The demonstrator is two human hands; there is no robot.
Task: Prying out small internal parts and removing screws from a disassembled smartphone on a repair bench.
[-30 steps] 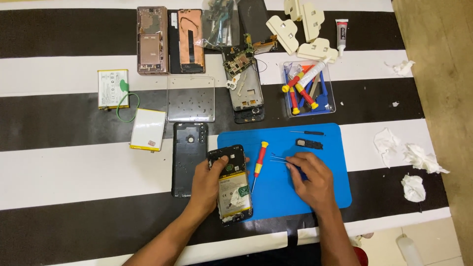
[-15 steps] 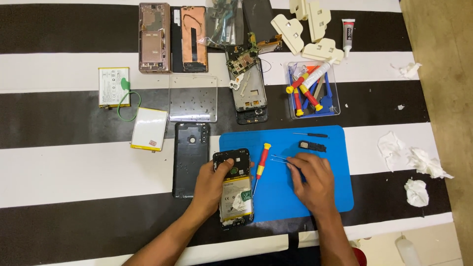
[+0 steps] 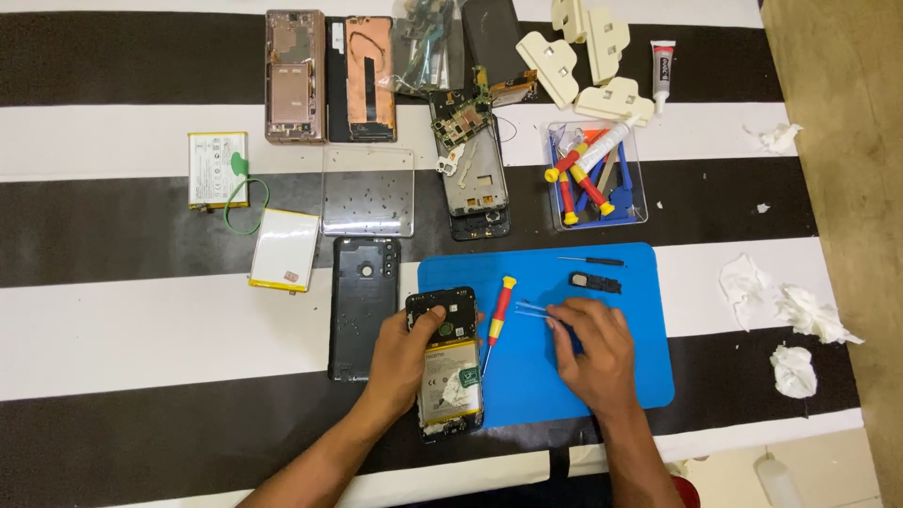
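An opened phone [image 3: 450, 376] with its battery showing lies at the left edge of a blue mat [image 3: 630, 320]. My left hand [image 3: 406, 356] rests on the phone's left side and holds it down. My right hand [image 3: 593, 348] lies on the mat and pinches a pair of tweezers [image 3: 532, 309] whose tips point left. A red and yellow screwdriver [image 3: 499, 315] lies on the mat between my hands. A small black part [image 3: 595, 282] and a thin black screwdriver [image 3: 591, 261] sit on the mat beyond my right hand.
A black back cover [image 3: 363, 303] lies left of the phone. Two batteries [image 3: 285, 250], a clear tray [image 3: 368, 191], dismantled phones [image 3: 470, 165] and a tool box [image 3: 595, 176] stand farther back. Crumpled tissues [image 3: 788, 315] lie at the right on the black-and-white striped table [image 3: 141, 320].
My right hand has shifted slightly on the mat with the tweezers. My left hand stays on the phone.
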